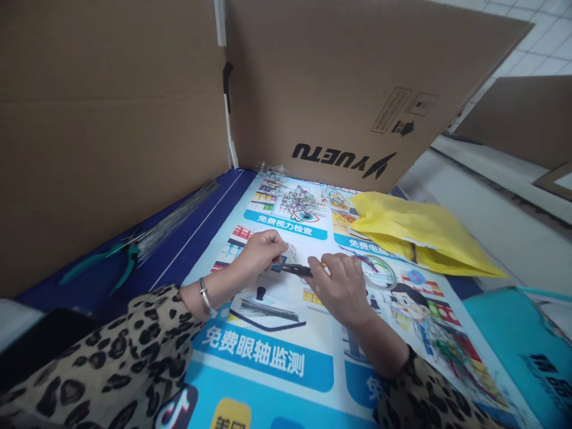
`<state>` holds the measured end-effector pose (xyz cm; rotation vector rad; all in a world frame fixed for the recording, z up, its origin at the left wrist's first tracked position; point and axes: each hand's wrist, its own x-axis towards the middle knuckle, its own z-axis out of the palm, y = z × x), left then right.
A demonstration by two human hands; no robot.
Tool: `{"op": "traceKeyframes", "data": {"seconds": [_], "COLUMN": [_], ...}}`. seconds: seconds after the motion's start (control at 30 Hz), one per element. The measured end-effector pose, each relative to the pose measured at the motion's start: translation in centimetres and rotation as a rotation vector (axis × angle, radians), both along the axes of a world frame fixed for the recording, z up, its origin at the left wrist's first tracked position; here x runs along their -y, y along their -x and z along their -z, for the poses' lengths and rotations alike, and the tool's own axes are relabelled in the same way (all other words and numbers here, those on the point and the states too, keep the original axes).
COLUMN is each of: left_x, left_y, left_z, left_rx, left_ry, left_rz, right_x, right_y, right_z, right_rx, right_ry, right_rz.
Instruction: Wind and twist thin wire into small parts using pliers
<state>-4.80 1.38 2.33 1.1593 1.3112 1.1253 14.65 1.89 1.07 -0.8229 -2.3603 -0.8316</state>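
Note:
My right hand point(342, 286) is wrapped round a pair of dark pliers point(298, 270), whose jaws point left toward my other hand. My left hand point(263, 253) is closed in a pinch just beyond the jaws, on what looks like a thin wire point(292, 252) that curves in a pale loop. A small dark-blue piece point(279, 263) shows at the jaw end, under the left fingertips. Its exact kind is hard to make out. Below the hands, a bundle of short thin wires point(268, 310) lies on the printed sheet point(308, 330).
Tall cardboard panels point(335, 89) stand behind. Tangled wire scraps point(297, 199) lie near the back. At left are long straight wires point(179, 217) and teal-handled pliers point(127, 265). At right are a wire coil point(386, 274), a yellow bag point(424, 232) and a teal bag point(513, 339).

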Motion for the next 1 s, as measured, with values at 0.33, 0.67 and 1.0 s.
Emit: {"op": "traceKeyframes", "data": {"seconds": [0.33, 0.67, 1.0], "left_x": [0.34, 0.32, 0.13], "left_y": [-0.70, -0.65, -0.60], "left_z": [0.02, 0.25, 0.48], "left_rx": [0.079, 0.081, 0.067], "left_ry": [0.032, 0.046, 0.065], "left_rz": [-0.037, -0.029, -0.023], "right_x": [-0.21, -0.31, -0.32], "right_y": [0.02, -0.02, -0.04], "right_z": [0.14, 0.22, 0.27], "right_rx": [0.010, 0.008, 0.017], "right_ry": [-0.006, -0.004, 0.008], "right_rz": [0.014, 0.007, 0.010]}}
